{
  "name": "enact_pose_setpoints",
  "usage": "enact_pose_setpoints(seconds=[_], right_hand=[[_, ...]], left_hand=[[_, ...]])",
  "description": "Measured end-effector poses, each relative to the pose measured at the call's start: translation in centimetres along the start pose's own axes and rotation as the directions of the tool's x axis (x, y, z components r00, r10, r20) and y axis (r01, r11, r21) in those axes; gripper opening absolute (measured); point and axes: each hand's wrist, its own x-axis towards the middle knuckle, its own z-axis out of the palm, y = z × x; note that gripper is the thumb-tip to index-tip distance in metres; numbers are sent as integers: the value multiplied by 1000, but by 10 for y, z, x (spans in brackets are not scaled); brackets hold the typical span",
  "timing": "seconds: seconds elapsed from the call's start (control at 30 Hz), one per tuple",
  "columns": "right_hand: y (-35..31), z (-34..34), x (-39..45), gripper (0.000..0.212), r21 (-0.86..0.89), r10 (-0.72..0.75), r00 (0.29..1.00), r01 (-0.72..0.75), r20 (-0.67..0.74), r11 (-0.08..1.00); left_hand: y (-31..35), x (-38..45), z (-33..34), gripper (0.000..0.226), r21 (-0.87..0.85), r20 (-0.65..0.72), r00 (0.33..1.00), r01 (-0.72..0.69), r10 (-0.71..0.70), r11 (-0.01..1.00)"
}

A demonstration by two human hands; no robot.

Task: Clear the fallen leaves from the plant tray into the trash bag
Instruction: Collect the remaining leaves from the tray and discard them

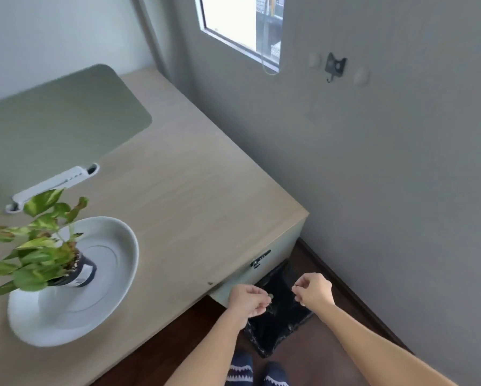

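A white round plant tray sits on the wooden desk at the left, with a small potted plant of green and yellow leaves standing in it. I see no loose leaves on the tray's bare surface. A black trash bag stands open on the floor below the desk's corner. Both my hands hover over its mouth. My left hand is curled, with a small greenish leaf bit at its fingertips. My right hand has its fingers pinched together, and I see nothing clear between them.
The desk carries a green mat and a white holder at the back left. A grey wall with a hook and a window lies to the right. My slippered feet stand on dark wood floor.
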Motion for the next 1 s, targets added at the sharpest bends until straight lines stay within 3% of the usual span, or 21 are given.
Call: enact_pose_setpoints(seconds=[0.23, 0.33, 0.43, 0.57, 0.63, 0.73, 0.9, 1.0], right_hand=[[55, 36, 55, 17, 100, 146, 989, -144, -8, 984], [73, 51, 74, 22, 106, 180, 984, -178, -4, 978], [78, 59, 80, 22, 109, 189, 982, -186, -12, 976], [66, 52, 70, 19, 81, 154, 988, -154, 13, 985], [56, 43, 62, 16, 61, 139, 990, -140, 20, 988], [31, 25, 49, 12, 38, 77, 997, -77, 6, 996], [-30, -5, 24, 25, -13, -130, 991, 129, -35, 992], [-75, -9, 10, 33, -82, -261, 964, 257, -43, 963]], left_hand=[[-43, 79, 27, 11, -54, -186, 977, 97, -106, 994], [-51, 98, 34, 26, -36, -217, 967, 129, -134, 991], [-51, 105, 39, 31, -4, -244, 963, 117, -114, 993], [-43, 91, 42, 9, 137, -287, 957, 85, -42, 987], [-35, 76, 43, 15, 194, -282, 959, 54, 3, 980], [-16, 48, 41, 22, 231, -235, 969, -16, 72, 973], [25, -12, 17, 28, 194, -181, 969, -132, 168, 972], [45, -45, -11, 26, 145, -270, 934, -200, 233, 969]])
